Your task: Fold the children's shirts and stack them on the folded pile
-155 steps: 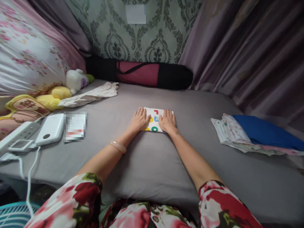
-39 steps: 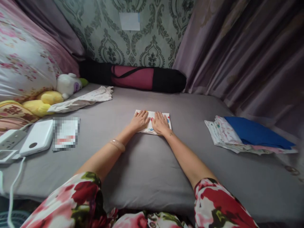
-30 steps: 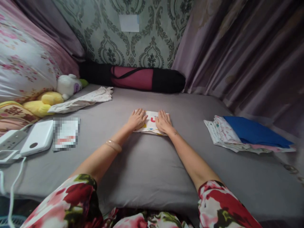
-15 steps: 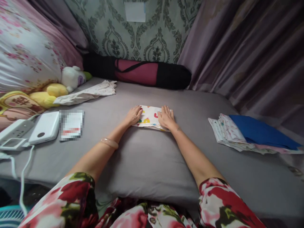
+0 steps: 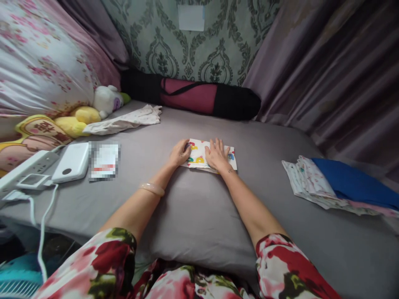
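Note:
A small folded cloth (image 5: 197, 154), white with colourful printed shapes, lies flat on the grey bed sheet in front of me. My left hand (image 5: 180, 153) is closed at its left edge, thumb on top and fingertips partly hidden. Spread flat over the right half of the cloth, my right hand (image 5: 217, 155) rests with its fingers stretched forward. A bangle (image 5: 152, 189) circles my left forearm.
A stack of folded clothes (image 5: 314, 185) with a blue piece (image 5: 355, 182) lies at right. Behind are a long black and maroon bag (image 5: 190, 96) and a loose pale garment (image 5: 131, 120). Plush toys (image 5: 107, 101), a power bank (image 5: 71, 162) and a power strip (image 5: 34, 168) occupy the left.
My right hand has slid left across the cloth, uncovering its right end. My left hand has curled more at the left edge. The view has shifted slightly left.

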`<state>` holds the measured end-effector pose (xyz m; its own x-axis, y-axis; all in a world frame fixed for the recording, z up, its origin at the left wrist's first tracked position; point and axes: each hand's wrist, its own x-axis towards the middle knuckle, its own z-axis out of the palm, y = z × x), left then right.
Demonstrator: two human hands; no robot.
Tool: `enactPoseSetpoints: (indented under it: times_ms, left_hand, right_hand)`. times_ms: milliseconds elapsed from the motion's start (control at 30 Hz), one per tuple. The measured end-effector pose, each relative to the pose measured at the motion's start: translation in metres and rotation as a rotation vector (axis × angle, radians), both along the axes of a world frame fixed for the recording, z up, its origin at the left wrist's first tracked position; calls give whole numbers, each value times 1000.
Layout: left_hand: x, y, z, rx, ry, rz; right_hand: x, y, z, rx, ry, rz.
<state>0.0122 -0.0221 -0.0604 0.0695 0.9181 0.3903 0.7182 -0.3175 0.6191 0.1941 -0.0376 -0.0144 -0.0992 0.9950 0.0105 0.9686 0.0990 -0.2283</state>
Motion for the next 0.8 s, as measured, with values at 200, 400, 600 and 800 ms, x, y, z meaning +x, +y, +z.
enactPoseSetpoints:
  times_ms: [200, 400, 600, 800]
  left_hand:
    - [-2, 1, 3, -29, -156, 81]
    - [-5, -2, 8, -80, -259, 107]
    - [-5, -2, 12, -80, -313, 108]
    - [-4, -2, 13, -70, -302, 104]
  right_hand:
    - [-27, -3, -10, 51, -18, 105]
    - [-30, -1, -8, 6, -31, 86]
    - [-64, -1, 2, 78, 6, 162]
    - [-82, -2, -12, 30, 35, 147]
